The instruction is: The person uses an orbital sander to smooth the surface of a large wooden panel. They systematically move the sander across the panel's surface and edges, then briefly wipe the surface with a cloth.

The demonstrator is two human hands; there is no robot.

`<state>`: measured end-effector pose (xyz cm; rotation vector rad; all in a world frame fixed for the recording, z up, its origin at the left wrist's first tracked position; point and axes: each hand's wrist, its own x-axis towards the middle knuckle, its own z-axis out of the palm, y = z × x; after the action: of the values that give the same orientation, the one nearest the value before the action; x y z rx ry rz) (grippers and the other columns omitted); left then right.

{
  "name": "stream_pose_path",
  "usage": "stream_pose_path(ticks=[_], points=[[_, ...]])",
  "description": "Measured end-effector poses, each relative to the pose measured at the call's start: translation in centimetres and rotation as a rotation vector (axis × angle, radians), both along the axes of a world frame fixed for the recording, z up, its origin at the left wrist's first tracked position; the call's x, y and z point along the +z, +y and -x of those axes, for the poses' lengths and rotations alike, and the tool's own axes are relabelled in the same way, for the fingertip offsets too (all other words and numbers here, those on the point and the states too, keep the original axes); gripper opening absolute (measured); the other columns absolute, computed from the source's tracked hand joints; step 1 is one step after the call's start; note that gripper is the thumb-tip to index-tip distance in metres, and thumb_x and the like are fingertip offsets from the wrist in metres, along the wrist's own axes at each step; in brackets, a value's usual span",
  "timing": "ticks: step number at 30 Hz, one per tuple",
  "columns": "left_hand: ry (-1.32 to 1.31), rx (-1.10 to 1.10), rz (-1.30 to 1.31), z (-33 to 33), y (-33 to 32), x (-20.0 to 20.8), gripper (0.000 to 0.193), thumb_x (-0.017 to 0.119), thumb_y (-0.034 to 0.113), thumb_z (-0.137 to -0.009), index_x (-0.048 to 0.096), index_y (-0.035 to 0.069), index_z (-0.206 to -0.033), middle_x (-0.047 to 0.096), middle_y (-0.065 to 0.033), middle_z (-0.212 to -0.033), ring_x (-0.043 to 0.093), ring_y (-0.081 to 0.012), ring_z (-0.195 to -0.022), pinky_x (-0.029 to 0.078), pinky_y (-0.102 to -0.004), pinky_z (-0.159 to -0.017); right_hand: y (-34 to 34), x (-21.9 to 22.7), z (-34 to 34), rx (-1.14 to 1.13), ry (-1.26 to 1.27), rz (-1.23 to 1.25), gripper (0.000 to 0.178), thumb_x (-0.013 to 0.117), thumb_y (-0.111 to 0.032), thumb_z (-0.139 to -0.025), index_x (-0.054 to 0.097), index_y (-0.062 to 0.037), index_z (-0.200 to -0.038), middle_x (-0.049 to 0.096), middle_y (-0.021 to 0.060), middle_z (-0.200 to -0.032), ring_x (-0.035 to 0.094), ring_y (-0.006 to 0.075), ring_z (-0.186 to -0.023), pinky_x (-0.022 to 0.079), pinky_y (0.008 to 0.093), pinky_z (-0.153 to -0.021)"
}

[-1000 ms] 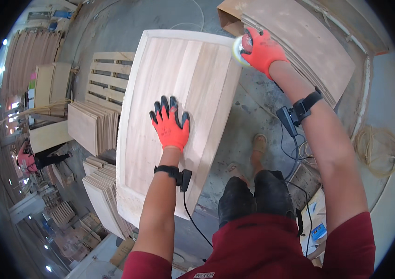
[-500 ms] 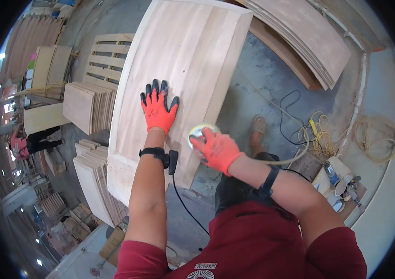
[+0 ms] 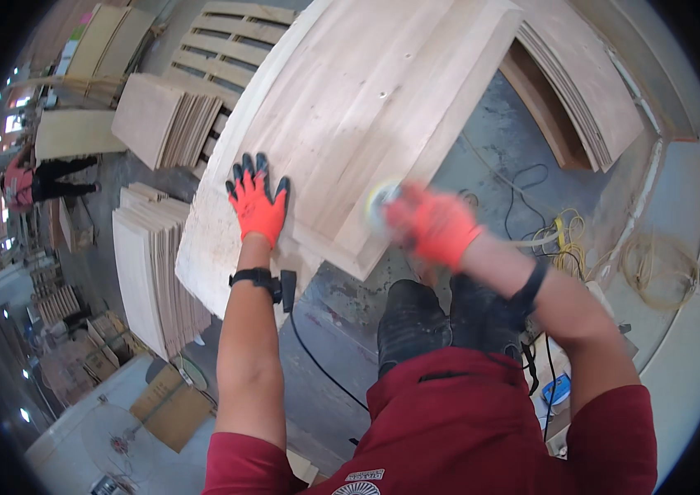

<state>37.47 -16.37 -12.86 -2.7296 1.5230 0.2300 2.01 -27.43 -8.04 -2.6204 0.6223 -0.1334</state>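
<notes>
The panel point(image 3: 366, 136) lies before me, my left hand point(image 3: 258, 206) spread at its near left corner, my right hand point(image 3: 436, 224), blurred, wrapped round the sander point(image 3: 380, 206) at its right edge. I'd hold level, pressing lightly, lest that edge round over.

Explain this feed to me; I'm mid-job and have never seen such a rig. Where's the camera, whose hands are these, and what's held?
There's no robot here: these are a person's own two hands in red gloves with dark fingertips. The wide fisheye camera sits on the person's head, looking down, so straight edges bend. A pale wooden panel lies in front, apparently on a rougher slab. The left hand is spread flat near the panel's lower left. The right hand, blurred, grips a round tool, possibly a sander, over the panel's right side; contact is unclear. Beyond, on the left, are stacked boards.
</notes>
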Motion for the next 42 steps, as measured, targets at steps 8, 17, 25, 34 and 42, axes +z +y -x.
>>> stream_pose_path(ticks=[8, 17, 25, 34, 42], points=[[0.022, -0.018, -0.102, 0.5, -1.2, 1.7, 0.084, 0.058, 0.058, -0.095, 0.027, 0.022, -0.164, 0.017, -0.0117, -0.173, 0.012, -0.0346, -0.159, 0.002, -0.0544, -0.127, -13.1, 0.9, 2.7, -0.754, -0.012, -0.004, 0.078, 0.081, -0.035, -0.078, 0.045, -0.0219, -0.147, 0.052, 0.0209, -0.135, 0.064, 0.0426, -0.113, 0.055, 0.0481, -0.095], [0.067, -0.064, 0.076, 0.3, -0.3, 2.6, 0.081, 0.062, 0.054, -0.093, 0.037, 0.017, -0.16, 0.024, -0.0142, -0.17, 0.015, -0.0361, -0.158, 0.003, -0.055, -0.127, 10.9, 3.9, -6.8, 0.122, 0.291, -0.147, 0.07, 0.076, -0.029, -0.078, 0.05, -0.0262, -0.143, 0.051, 0.0198, -0.131, 0.068, 0.0364, -0.097, 0.059, 0.046, -0.078], [0.12, 0.011, 0.145, 0.2, 0.3, 4.5, 0.08, 0.064, 0.056, -0.09, 0.04, 0.022, -0.159, 0.026, -0.0107, -0.17, 0.019, -0.0328, -0.157, 0.005, -0.0553, -0.128, 2.4, 4.9, -6.8, -0.166, 0.34, -0.144, 0.08, 0.083, -0.036, -0.076, 0.047, -0.0263, -0.147, 0.046, 0.02, -0.14, 0.067, 0.0401, -0.108, 0.058, 0.0494, -0.088], [0.173, 0.101, 0.113, 1.0, -0.3, 4.4, 0.064, 0.07, 0.051, -0.086, 0.061, 0.014, -0.137, 0.048, -0.0153, -0.153, 0.035, -0.0366, -0.147, 0.012, -0.0549, -0.127, -15.4, 3.3, -2.4, -0.512, 0.275, -0.045, 0.084, 0.083, -0.038, -0.077, 0.04, -0.0228, -0.147, 0.046, 0.0255, -0.138, 0.066, 0.0466, -0.107, 0.056, 0.0505, -0.092], [0.183, 0.219, 0.066, 1.7, -2.5, 4.8, 0.058, 0.072, 0.042, -0.086, 0.065, 0.007, -0.132, 0.044, -0.0152, -0.156, 0.028, -0.0372, -0.151, 0.011, -0.0547, -0.128, -35.2, 1.6, 4.5, -0.758, 0.267, -0.02, 0.093, 0.085, -0.038, -0.075, 0.036, -0.0192, -0.153, 0.043, 0.0273, -0.148, 0.061, 0.0442, -0.122, 0.052, 0.0485, -0.102]])
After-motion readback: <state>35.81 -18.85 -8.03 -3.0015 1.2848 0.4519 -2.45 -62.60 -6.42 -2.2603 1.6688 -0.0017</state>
